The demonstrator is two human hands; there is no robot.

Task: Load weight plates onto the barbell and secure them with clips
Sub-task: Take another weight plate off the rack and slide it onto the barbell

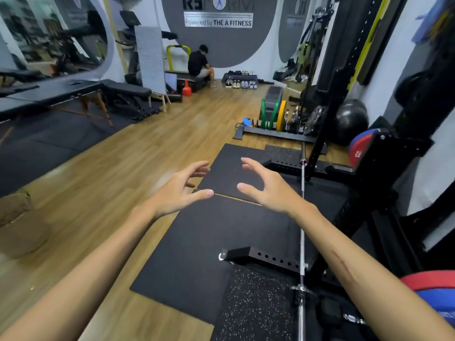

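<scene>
head view: the left hand (179, 190) and right hand (267, 187) hover empty, fingers spread and curled, above the black mat (209, 242). the barbell (301, 232) rests on the rack beside the right forearm; weight plates (280, 116) stand well beyond.

Both forearms run out of the bottom edge, so elbows and body are unseen. The barbell (301, 232) is cut off at the bottom edge; its far end passes behind the rack upright (317, 143), so that sleeve is hidden. A red and blue plate (433, 291) at the lower right is cropped by the right edge, and another plate (360, 146) is half covered by a black rack bracket (384, 148). Markings on the plates in the floor rack (283, 119) are too small to read. The wall logo (218, 2) is cut by the top edge. The mirror (49, 33) reflection is blurred.
</scene>
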